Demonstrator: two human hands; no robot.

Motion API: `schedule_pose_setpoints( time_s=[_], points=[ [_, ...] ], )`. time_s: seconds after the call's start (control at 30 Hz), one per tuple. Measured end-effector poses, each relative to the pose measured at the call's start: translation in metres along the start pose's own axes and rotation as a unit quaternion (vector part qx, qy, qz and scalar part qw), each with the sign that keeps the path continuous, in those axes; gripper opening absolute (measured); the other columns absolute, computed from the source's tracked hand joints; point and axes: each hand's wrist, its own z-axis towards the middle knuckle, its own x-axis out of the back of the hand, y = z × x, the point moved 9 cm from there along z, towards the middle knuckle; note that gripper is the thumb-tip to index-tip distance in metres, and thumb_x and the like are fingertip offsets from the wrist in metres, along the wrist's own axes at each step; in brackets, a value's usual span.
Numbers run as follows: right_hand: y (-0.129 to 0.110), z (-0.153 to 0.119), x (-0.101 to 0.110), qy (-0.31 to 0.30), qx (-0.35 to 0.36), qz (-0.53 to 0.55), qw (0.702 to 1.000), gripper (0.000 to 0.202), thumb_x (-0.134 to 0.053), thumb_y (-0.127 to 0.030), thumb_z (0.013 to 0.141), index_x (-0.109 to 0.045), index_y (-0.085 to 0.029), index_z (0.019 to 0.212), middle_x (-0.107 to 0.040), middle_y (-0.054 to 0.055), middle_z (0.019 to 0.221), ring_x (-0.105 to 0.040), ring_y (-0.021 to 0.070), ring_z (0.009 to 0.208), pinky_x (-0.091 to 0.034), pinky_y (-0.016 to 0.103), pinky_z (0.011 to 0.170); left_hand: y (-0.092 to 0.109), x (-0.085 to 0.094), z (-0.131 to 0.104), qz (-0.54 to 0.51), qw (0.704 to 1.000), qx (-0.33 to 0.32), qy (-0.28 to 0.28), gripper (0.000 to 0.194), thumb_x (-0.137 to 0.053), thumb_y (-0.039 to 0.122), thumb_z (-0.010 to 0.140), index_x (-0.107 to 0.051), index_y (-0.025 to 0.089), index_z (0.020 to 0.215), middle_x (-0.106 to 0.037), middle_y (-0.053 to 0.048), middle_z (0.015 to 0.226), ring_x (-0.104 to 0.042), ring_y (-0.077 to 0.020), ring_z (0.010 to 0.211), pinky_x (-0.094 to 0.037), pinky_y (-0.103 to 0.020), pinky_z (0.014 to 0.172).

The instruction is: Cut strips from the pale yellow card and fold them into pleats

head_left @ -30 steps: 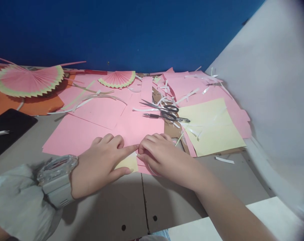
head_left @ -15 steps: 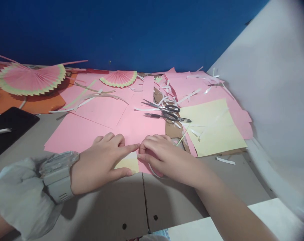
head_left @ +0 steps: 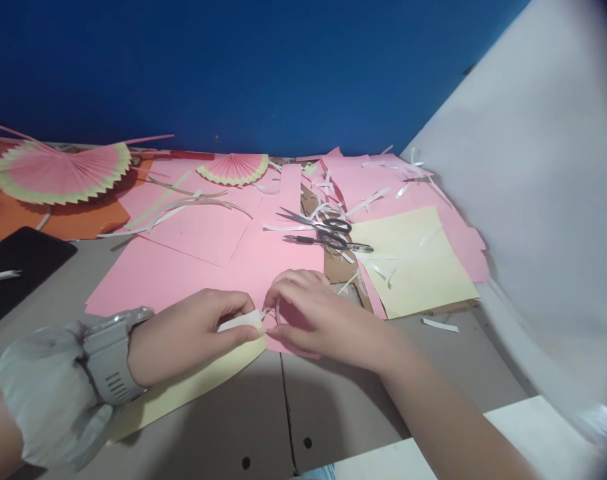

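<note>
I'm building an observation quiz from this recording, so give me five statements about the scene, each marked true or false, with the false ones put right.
1. The left hand pinches a piece of yellow paper. True.
2. The watch is worn on the right wrist. False: the watch is on the left wrist.
3. The right hand grips the black-handled scissors. False: the black-handled scissors lie among the papers beyond that hand.
4. The larger pleated fan lies to the left of the smaller pleated fan. True.
5. The wall behind the papers is red. False: the wall is blue.
</note>
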Motion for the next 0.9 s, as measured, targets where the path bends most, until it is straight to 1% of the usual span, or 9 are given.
schedule_pose_setpoints(
  time_s=[0.13, 0.23, 0.3, 0.4, 0.43, 0.5, 0.67, 0.8, 0.9],
  points=[
    [-0.005, 0.002, 0.000, 0.029, 0.038, -0.054, 0.997, 0.052, -0.056, -0.014, 0.081, -0.040, -0.026, 0.129, -0.049, 0.003, 0.130, -0.038, 0.0192, 0.122, -0.034, 0.034, 0.097, -0.008, 0.000, -0.001, -0.019, 1.000, 0.003, 0.017, 0.029, -0.047, 0.045, 0.088, -0.049, 0.020, 0.071, -0.040, 0.007, 0.064, -0.037, -0.0099, 0.060, -0.027, -0.023, 0.054],
    [-0.009, 0.001, 0.005, 0.049, 0.036, -0.124, 0.990, 0.057, -0.055, -0.015, 0.081, -0.036, -0.027, 0.133, -0.046, 0.004, 0.132, -0.037, 0.0194, 0.123, -0.032, 0.036, 0.100, -0.009, -0.001, -0.001, -0.043, 0.999, -0.004, 0.022, 0.031, -0.045, 0.045, 0.089, -0.048, 0.020, 0.072, -0.044, 0.007, 0.066, -0.040, -0.0099, 0.062, -0.029, -0.023, 0.056],
    [-0.011, 0.000, 0.011, 0.070, 0.006, -0.185, 0.980, 0.051, -0.055, -0.016, 0.081, -0.041, -0.025, 0.129, -0.050, 0.005, 0.124, -0.042, 0.0210, 0.116, -0.033, 0.037, 0.096, -0.009, -0.001, -0.001, -0.059, 0.998, -0.013, 0.022, 0.031, -0.043, 0.045, 0.090, -0.049, 0.020, 0.073, -0.045, 0.007, 0.066, -0.041, -0.0101, 0.062, -0.030, -0.023, 0.057],
    [-0.013, -0.004, 0.019, 0.092, -0.074, -0.294, 0.948, 0.025, -0.054, -0.022, 0.082, -0.054, -0.018, 0.106, -0.055, 0.007, 0.105, -0.047, 0.0245, 0.099, -0.036, 0.040, 0.087, -0.009, -0.002, -0.002, -0.080, 0.996, -0.034, 0.017, 0.029, -0.042, 0.044, 0.090, -0.051, 0.021, 0.075, -0.047, 0.007, 0.067, -0.041, -0.0101, 0.062, -0.031, -0.023, 0.057],
    [-0.014, -0.006, 0.019, 0.088, -0.098, -0.321, 0.938, 0.017, -0.054, -0.025, 0.082, -0.056, -0.017, 0.097, -0.056, 0.007, 0.098, -0.049, 0.0251, 0.094, -0.037, 0.041, 0.083, -0.009, -0.002, -0.003, -0.086, 0.995, -0.040, 0.016, 0.029, -0.042, 0.043, 0.090, -0.052, 0.020, 0.075, -0.047, 0.007, 0.066, -0.041, -0.0102, 0.062, -0.031, -0.023, 0.057],
    [-0.016, -0.010, 0.016, 0.065, -0.136, -0.345, 0.926, 0.011, -0.053, -0.029, 0.083, -0.056, -0.018, 0.086, -0.056, 0.006, 0.087, -0.051, 0.0249, 0.086, -0.036, 0.041, 0.078, -0.009, -0.002, -0.004, -0.095, 0.994, -0.051, 0.015, 0.028, -0.043, 0.043, 0.090, -0.051, 0.020, 0.075, -0.047, 0.007, 0.066, -0.041, -0.0103, 0.062, -0.030, -0.023, 0.057],
    [-0.018, -0.024, -0.001, 0.025, -0.186, -0.342, 0.921, 0.010, -0.056, -0.026, 0.080, -0.057, -0.019, 0.086, -0.058, 0.004, 0.080, -0.054, 0.0231, 0.075, -0.034, 0.041, 0.075, -0.007, -0.001, -0.006, -0.125, 0.990, -0.072, 0.003, 0.026, -0.046, 0.041, 0.088, -0.051, 0.020, 0.073, -0.047, 0.006, 0.065, -0.040, -0.0106, 0.062, -0.029, -0.023, 0.056],
    [-0.012, -0.034, -0.017, 0.024, -0.180, -0.352, 0.918, 0.006, -0.055, -0.016, 0.077, -0.057, -0.019, 0.082, -0.060, 0.003, 0.079, -0.054, 0.0206, 0.069, -0.032, 0.035, 0.068, -0.007, 0.000, -0.006, -0.156, 0.985, -0.079, 0.003, 0.026, -0.046, 0.040, 0.087, -0.050, 0.019, 0.072, -0.042, 0.007, 0.063, -0.036, -0.0104, 0.060, -0.026, -0.024, 0.054],
    [-0.016, -0.041, -0.023, 0.044, -0.120, -0.369, 0.920, 0.019, -0.054, -0.004, 0.071, -0.058, -0.021, 0.080, -0.059, 0.000, 0.076, -0.053, 0.0176, 0.065, -0.029, 0.031, 0.063, -0.008, -0.001, -0.006, -0.194, 0.978, -0.081, -0.006, 0.026, -0.048, 0.041, 0.086, -0.049, 0.019, 0.072, -0.038, 0.007, 0.062, -0.033, -0.0099, 0.059, -0.024, -0.023, 0.053]
  ],
)
